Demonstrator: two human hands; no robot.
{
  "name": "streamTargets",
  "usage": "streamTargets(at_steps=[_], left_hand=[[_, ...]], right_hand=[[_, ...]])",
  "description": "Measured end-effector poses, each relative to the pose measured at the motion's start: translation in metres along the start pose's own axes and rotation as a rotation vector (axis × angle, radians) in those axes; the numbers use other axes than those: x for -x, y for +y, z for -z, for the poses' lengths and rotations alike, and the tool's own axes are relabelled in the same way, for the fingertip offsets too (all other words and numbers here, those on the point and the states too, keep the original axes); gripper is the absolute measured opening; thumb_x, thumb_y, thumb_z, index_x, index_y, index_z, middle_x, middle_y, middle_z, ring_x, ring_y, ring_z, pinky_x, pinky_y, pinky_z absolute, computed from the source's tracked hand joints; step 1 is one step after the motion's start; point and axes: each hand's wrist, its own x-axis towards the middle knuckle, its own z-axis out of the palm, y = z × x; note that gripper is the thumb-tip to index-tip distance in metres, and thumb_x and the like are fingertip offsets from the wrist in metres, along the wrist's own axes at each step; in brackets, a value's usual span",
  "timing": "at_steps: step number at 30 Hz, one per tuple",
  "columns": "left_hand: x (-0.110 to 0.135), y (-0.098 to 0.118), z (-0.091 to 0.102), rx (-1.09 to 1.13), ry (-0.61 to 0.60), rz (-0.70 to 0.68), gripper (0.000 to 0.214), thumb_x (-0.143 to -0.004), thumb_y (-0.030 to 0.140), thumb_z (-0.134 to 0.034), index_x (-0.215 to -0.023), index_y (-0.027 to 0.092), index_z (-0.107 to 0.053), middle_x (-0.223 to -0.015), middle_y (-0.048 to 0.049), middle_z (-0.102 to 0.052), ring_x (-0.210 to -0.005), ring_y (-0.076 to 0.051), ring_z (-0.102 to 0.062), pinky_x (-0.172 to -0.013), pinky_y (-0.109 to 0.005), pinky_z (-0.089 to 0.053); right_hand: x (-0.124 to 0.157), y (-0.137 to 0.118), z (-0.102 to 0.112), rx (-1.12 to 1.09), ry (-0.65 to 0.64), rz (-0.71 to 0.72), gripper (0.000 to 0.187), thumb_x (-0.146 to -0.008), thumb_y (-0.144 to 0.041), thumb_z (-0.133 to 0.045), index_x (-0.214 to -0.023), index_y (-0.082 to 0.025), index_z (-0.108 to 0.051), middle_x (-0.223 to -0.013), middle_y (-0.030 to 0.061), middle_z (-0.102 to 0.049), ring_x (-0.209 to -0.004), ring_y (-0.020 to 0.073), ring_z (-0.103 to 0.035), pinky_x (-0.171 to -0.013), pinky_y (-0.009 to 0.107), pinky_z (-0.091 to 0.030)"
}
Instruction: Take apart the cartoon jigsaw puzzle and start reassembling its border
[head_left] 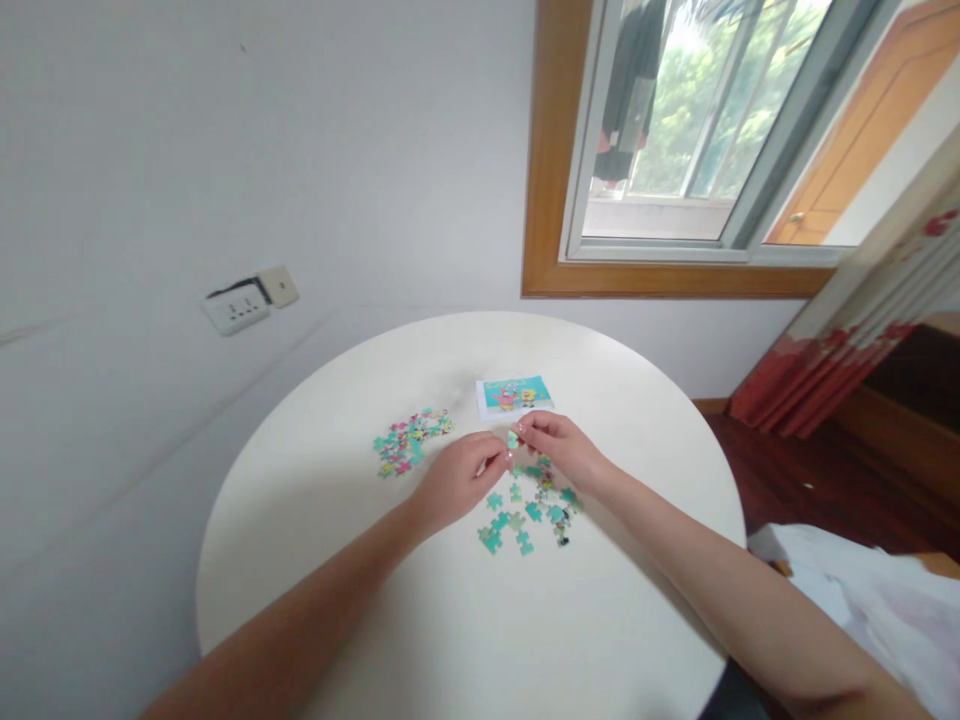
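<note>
Over the middle of the table, a small teal-and-white jigsaw puzzle piece (513,440) is pinched between my two hands. My left hand (463,475) has its thumb and fingertips closed at the piece's lower edge. From the other side, my right hand (561,447) grips it with thumb and index finger. Whether this is one piece or two joined is too small to tell. Loose puzzle pieces (533,512), mostly teal, lie below and between my hands. Behind them rests a reference picture card (517,396) with pink and yellow cartoon figures.
A pile of mixed puzzle pieces (405,440) lies left of my left hand on the round white table (300,560). Beyond the table are a wall with a socket (236,308) and a wood-framed window (675,278). White cloth (862,590) lies at the lower right.
</note>
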Motion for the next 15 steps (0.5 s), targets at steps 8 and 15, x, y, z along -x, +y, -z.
streamTargets(at_steps=[8,15], left_hand=[[0.000,-0.041,0.008,-0.263,0.032,-0.095,0.017,-0.088,0.022,-0.053,-0.100,0.019,-0.065,-0.094,-0.0064,-0.059,-0.093,-0.022,-0.053,-0.086,-0.035,-0.041],[-0.004,-0.052,-0.007,-0.270,0.064,-0.071,0.017,-0.088,0.023,-0.055,-0.102,0.020,-0.062,-0.103,-0.0060,-0.061,-0.100,-0.022,-0.052,-0.093,-0.038,-0.040]], right_hand=[[-0.020,0.022,0.015,0.679,0.175,0.075,0.029,-0.085,-0.037,-0.055,-0.065,-0.017,-0.064,-0.066,0.0016,-0.058,-0.068,0.0140,-0.050,-0.066,0.025,-0.036],[-0.023,0.017,0.000,1.025,0.184,-0.074,0.024,-0.088,-0.036,-0.052,-0.081,-0.022,-0.071,-0.095,0.0077,-0.063,-0.096,0.0222,-0.051,-0.081,0.032,-0.035]])
